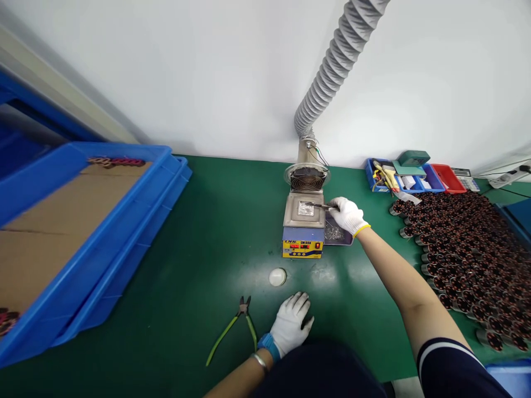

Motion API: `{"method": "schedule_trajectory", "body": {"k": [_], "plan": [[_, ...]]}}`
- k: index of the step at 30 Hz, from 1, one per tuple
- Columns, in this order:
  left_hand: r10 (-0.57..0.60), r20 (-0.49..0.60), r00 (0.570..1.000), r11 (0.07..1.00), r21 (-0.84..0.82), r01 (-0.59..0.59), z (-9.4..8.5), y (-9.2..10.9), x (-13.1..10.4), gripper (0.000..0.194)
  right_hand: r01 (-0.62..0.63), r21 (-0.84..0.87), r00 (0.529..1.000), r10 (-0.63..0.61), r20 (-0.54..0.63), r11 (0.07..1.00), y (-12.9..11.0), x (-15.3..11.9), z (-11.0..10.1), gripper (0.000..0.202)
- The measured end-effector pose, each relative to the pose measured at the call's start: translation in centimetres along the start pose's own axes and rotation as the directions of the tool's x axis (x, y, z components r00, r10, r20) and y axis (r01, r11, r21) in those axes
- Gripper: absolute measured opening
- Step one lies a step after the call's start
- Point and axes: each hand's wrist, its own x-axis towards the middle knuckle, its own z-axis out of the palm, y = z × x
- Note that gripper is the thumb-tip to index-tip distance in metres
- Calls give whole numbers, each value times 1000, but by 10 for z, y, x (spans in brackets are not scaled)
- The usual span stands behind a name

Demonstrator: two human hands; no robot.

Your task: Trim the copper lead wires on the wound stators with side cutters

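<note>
My right hand [347, 215], in a white glove with a yellow cuff, is closed around a slim dark metal tool [318, 206]. Its tip reaches the shiny molten metal [306, 208] in the square well of a small solder pot [302, 235]; whether it dips in, I cannot tell. On the green table near my body, my gloved left hand [290, 325] lies flat, fingers stretched out and holding nothing. Cutting pliers with green handles [243, 315] lie with jaws apart to its left. Just beyond that hand sits a small round white container [277, 277].
A grey tray of metal bits [335, 231] stands beside the pot, under my right wrist. Behind rises a fume duct [332, 66]. Stacked blue crates [124, 237] stand left. Many copper-wound motor stators [464, 249] cover the right side; small bins [448, 179] hold tools behind them.
</note>
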Motion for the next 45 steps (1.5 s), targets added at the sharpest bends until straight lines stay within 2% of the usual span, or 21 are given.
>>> {"method": "schedule_trajectory", "body": {"k": [6,20,27,32,45], "plan": [[4,1,1000,1000,9,-4,-3,2,1,31,6,26,999,-7,42,1000,-15,-14,11,29],[10,-1,1000,1000,15,-10,-6,3,2,31,-56,79,997,52,48,995,-14,-4,12,30],[11,3,1000,1000,4,-11,-6,2,2,31,-140,98,990,139,21,985,-8,-4,3,33],[10,4,1000,1000,0,-10,-7,3,2,31,-186,97,983,184,24,978,-13,-12,-2,32],[11,4,1000,1000,-15,-11,-9,3,3,32,-292,248,950,251,185,924,-32,-11,2,31]]}}
